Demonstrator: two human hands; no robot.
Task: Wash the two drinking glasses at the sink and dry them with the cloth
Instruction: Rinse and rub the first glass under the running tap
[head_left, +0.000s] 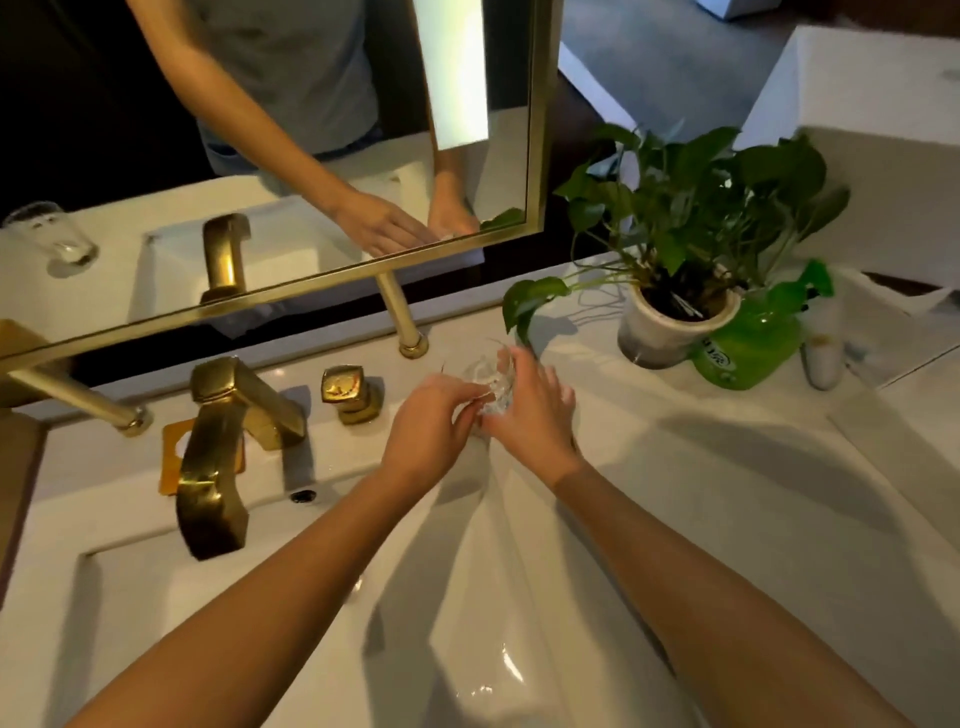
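A clear drinking glass (488, 382) is over the white counter behind the sink basin (291, 597), between my two hands. My left hand (428, 431) has curled fingers with the tips pinching the glass from the left. My right hand (532, 415) wraps the glass from the right, fingers reaching up its side. Much of the glass is hidden by my fingers. A second glass (49, 239) shows only as a reflection in the mirror, at the far left. I cannot make out a cloth at my hands.
A gold faucet (218, 467) and a gold handle (350, 392) stand left of my hands. A potted plant (675, 317), a green bottle (748, 345) and a small white bottle (823, 358) crowd the counter to the right. The gold-framed mirror (540, 130) hangs behind.
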